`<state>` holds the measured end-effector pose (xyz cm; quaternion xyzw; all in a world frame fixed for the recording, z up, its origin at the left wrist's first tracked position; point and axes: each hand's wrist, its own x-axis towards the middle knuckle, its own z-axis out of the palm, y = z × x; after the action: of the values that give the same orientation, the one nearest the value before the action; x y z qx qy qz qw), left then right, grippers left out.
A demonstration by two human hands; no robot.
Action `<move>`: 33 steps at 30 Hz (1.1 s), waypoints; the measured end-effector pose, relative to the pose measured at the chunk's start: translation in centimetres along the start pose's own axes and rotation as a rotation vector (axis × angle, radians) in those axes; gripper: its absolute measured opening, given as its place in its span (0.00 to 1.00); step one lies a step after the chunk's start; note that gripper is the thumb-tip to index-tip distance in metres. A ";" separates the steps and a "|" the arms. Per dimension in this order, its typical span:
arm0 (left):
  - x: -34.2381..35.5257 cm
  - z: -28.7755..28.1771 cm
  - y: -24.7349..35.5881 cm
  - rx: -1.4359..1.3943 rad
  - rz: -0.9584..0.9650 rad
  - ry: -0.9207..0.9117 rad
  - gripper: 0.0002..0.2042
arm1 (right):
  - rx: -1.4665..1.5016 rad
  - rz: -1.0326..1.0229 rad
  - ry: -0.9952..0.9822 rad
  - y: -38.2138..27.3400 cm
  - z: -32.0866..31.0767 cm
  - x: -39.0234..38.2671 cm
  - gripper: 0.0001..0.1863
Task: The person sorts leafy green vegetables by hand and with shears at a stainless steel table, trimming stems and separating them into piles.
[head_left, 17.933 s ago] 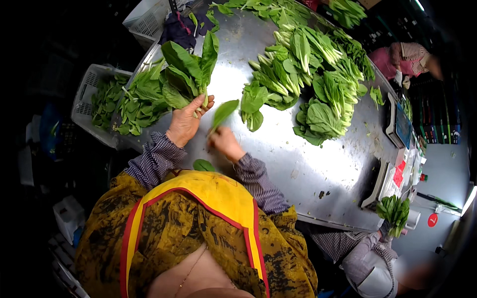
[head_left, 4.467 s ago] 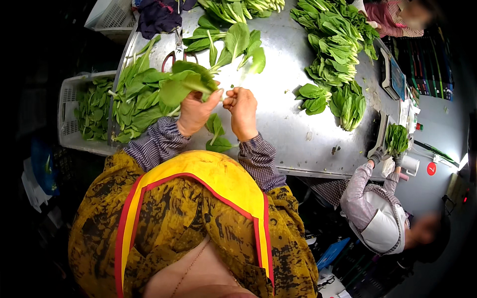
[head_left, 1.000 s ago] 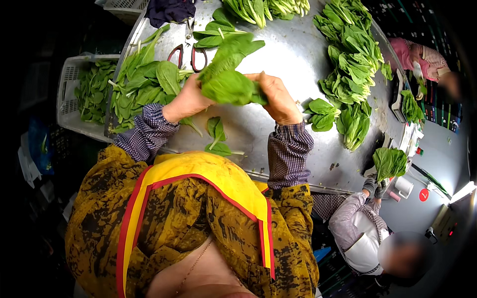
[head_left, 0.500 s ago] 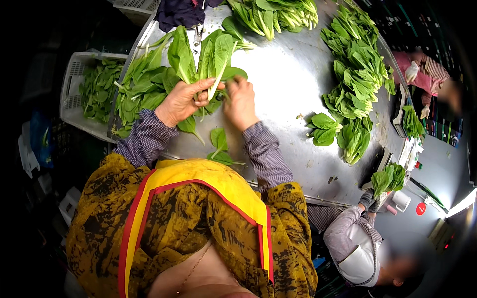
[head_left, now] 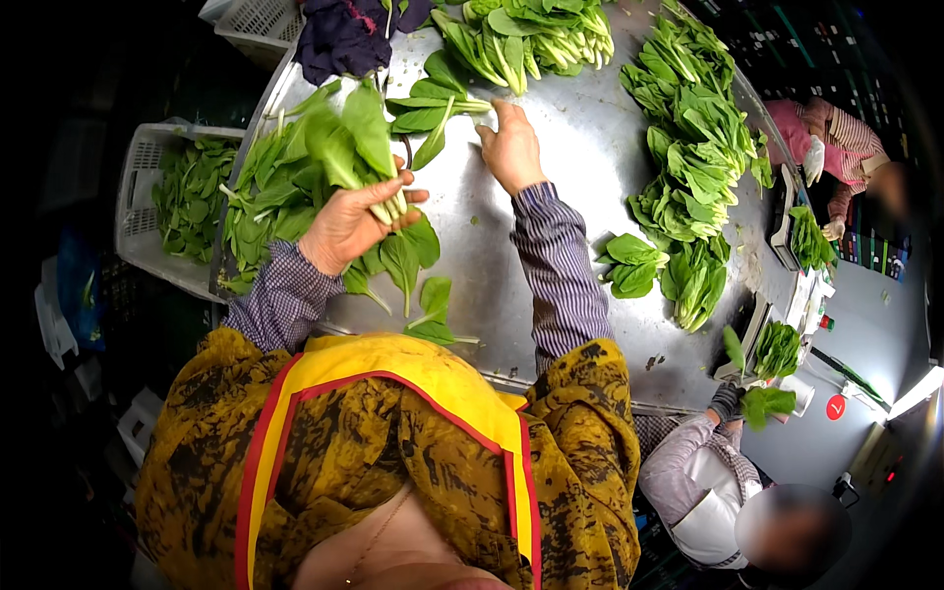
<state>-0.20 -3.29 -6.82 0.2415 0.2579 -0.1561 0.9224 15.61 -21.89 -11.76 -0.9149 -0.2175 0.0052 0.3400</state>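
My left hand (head_left: 349,221) is closed round the pale stems of a loose leafy green bunch (head_left: 349,143), its leaf tops blurred by motion. My right hand (head_left: 511,152) reaches forward with thumb and fingers apart, fingertips at the stem ends of a small group of greens (head_left: 423,116) lying on the steel table (head_left: 590,334). Left of my left hand lies a pile of leaves (head_left: 261,197). A few loose leaves (head_left: 433,315) lie near the table's front edge, below my hands. Scissors seen earlier are mostly hidden behind the bunch.
Crates stand at left, one holding leaves (head_left: 138,216). Dark purple cloth (head_left: 339,44) lies at the back. Bundled greens (head_left: 688,177) line the table's right and back (head_left: 521,39). Two co-workers (head_left: 688,472) (head_left: 826,147) are at the right, beside scales (head_left: 747,334).
Since half a second ago my right hand has left the held bunch and moved forward and right to the greens beyond it. My left hand has drawn slightly down and left with its bunch.
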 end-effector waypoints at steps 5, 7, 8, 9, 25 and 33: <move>-0.5 0.7 -0.4 0.011 0.014 -0.006 0.12 | -0.035 -0.008 -0.026 1.2 2.1 0.2 0.15; -0.6 -0.2 -0.7 -0.018 0.036 0.017 0.11 | -0.121 0.167 -0.233 0.8 1.9 -1.5 0.14; -0.5 -0.8 -0.7 -0.014 0.039 0.013 0.11 | -0.055 0.188 -0.245 1.2 1.7 -2.6 0.14; -0.4 -1.0 -0.8 -0.008 0.041 0.008 0.11 | 0.038 0.206 -0.254 1.5 1.4 -3.8 0.13; 0.8 3.5 -7.0 0.044 -0.128 -0.093 0.12 | 1.291 0.543 0.188 -7.8 -4.9 -16.1 0.10; 2.3 2.0 -9.0 -0.016 -0.067 -0.168 0.09 | 1.460 0.669 0.216 -7.3 -3.9 -17.3 0.10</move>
<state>-1.25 -12.24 -9.82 0.2115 0.1889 -0.2046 0.9369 -2.35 -26.37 -6.59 -0.4745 0.1598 0.1588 0.8510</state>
